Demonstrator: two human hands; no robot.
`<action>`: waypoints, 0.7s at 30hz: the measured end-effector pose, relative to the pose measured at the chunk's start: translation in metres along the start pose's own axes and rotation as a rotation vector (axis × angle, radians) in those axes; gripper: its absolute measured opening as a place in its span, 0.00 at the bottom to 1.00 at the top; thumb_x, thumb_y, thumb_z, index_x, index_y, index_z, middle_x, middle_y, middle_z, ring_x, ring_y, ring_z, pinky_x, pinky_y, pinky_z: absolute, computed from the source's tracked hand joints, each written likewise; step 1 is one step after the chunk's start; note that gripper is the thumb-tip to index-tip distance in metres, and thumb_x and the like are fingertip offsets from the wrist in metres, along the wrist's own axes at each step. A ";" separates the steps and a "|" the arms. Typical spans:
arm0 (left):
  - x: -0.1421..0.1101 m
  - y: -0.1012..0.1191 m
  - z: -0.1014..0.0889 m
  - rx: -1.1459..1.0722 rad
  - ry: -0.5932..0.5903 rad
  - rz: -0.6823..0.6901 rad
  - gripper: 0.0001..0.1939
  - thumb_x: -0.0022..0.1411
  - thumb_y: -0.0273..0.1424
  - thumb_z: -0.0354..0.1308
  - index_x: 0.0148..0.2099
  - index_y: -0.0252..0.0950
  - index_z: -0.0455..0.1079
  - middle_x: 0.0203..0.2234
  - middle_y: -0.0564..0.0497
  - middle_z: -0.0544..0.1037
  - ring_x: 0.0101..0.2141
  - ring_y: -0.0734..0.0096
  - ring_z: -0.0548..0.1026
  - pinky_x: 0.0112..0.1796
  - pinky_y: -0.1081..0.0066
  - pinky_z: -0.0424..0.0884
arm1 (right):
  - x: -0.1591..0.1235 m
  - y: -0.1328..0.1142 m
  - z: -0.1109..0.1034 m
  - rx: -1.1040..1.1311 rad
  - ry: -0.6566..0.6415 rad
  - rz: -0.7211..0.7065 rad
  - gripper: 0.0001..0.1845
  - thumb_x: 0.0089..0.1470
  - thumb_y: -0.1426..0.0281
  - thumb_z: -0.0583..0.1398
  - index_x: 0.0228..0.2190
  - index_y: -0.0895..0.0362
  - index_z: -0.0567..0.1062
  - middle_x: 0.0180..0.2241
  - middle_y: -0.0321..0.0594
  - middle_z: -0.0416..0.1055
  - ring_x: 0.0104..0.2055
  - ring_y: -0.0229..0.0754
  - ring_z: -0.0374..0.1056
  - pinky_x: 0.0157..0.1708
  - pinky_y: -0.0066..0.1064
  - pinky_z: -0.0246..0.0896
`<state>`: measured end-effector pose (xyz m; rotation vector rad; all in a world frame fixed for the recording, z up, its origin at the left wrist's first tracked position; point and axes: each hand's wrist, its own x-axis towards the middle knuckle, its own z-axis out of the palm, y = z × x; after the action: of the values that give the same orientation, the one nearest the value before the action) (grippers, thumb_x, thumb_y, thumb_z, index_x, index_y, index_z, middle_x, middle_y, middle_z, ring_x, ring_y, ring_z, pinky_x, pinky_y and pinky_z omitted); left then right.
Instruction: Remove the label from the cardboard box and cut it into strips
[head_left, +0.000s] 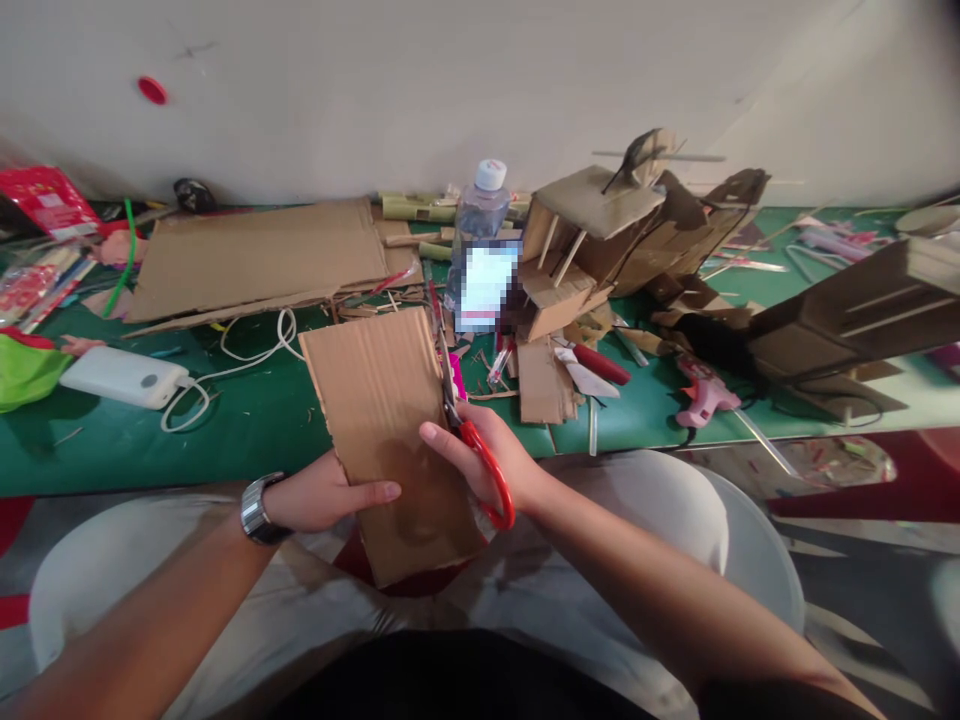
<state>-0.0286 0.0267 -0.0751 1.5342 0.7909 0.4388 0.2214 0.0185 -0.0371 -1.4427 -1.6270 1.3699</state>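
A brown corrugated cardboard sheet (390, 430) is held over my lap, tilted up toward the table. My left hand (326, 495), with a metal watch on the wrist, grips the sheet's left edge, thumb on top. My right hand (487, 455) is closed round red-handled scissors (480, 450). Their blades run up along the sheet's right edge.
The green table (247, 430) holds a large flat cardboard sheet (262, 255), a white power bank (124, 378) with cable, a clear water bottle (480, 225), cardboard models (600, 240), a pink glue gun (705, 397), and scraps. A wall stands behind.
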 end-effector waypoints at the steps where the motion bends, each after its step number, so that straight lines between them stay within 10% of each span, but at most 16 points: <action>1: 0.000 0.000 0.000 -0.003 -0.002 0.001 0.26 0.67 0.39 0.65 0.65 0.39 0.74 0.60 0.40 0.80 0.62 0.48 0.75 0.64 0.48 0.69 | 0.000 0.001 0.000 -0.016 0.004 -0.009 0.29 0.60 0.46 0.64 0.25 0.54 0.62 0.21 0.29 0.56 0.26 0.35 0.53 0.26 0.29 0.47; 12: -0.002 0.003 0.007 -0.244 0.076 -0.087 0.30 0.65 0.45 0.67 0.65 0.39 0.73 0.61 0.39 0.79 0.60 0.46 0.76 0.62 0.46 0.71 | -0.002 -0.005 -0.007 -0.080 -0.082 -0.104 0.23 0.62 0.48 0.64 0.38 0.55 0.71 0.29 0.32 0.67 0.31 0.38 0.59 0.32 0.30 0.55; 21: -0.006 0.007 0.005 -0.279 0.015 -0.136 0.31 0.64 0.45 0.68 0.65 0.39 0.72 0.60 0.38 0.79 0.60 0.46 0.77 0.60 0.46 0.72 | 0.000 0.002 0.002 -0.202 0.017 -0.029 0.29 0.62 0.44 0.61 0.25 0.53 0.61 0.22 0.31 0.59 0.26 0.36 0.53 0.26 0.30 0.47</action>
<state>-0.0276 0.0193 -0.0683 1.2123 0.8045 0.4401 0.2205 0.0182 -0.0393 -1.5337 -1.8107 1.2016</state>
